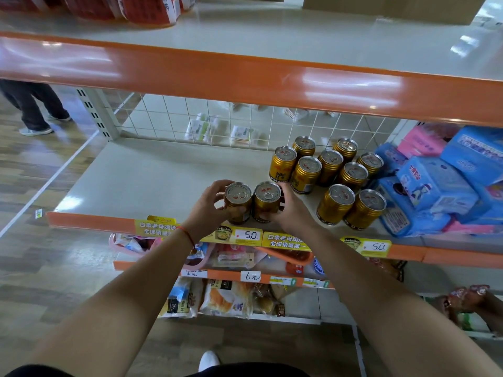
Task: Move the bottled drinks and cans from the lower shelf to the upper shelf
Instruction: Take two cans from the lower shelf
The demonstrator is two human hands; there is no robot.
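Just below the middle of the frame, the left hand was curled round one gold can and the right hand round a second can. The two cans touched side by side at the front edge of the lower shelf (whether lifted or resting, I could not tell). Behind them, right of centre, a cluster of cans stood upright, with blue packs crowding its right side. No bottles showed. Most of the job seemed left, since no can appeared on the upper shelf. Its orange lip overhung the lift path, so the cans probably had to come out toward the person before rising. Beyond the lip lay broad bare board between red packages at upper left and a cardboard box at upper right.
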